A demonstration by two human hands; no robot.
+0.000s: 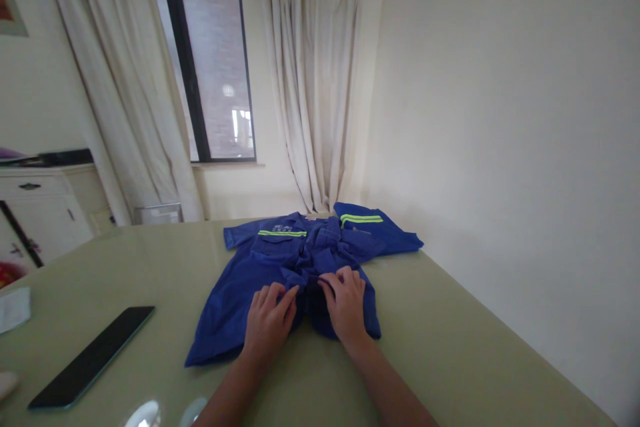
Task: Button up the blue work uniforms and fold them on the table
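A blue short-sleeved work shirt with a yellow-green stripe above its chest pocket lies spread on the table, collar toward the far side. Its front is rumpled around the middle. My left hand pinches the cloth near the front opening with closed fingers. A short way to the right, my right hand is closed on the shirt's other front edge. The cloth between both hands is bunched up. Behind the shirt's right sleeve lies a second blue garment, which looks folded and bears a similar stripe.
On the pale green table a long black flat object lies at the left. A whitish item rests by the left edge. The wall runs along the table's right side; curtains and a window are behind.
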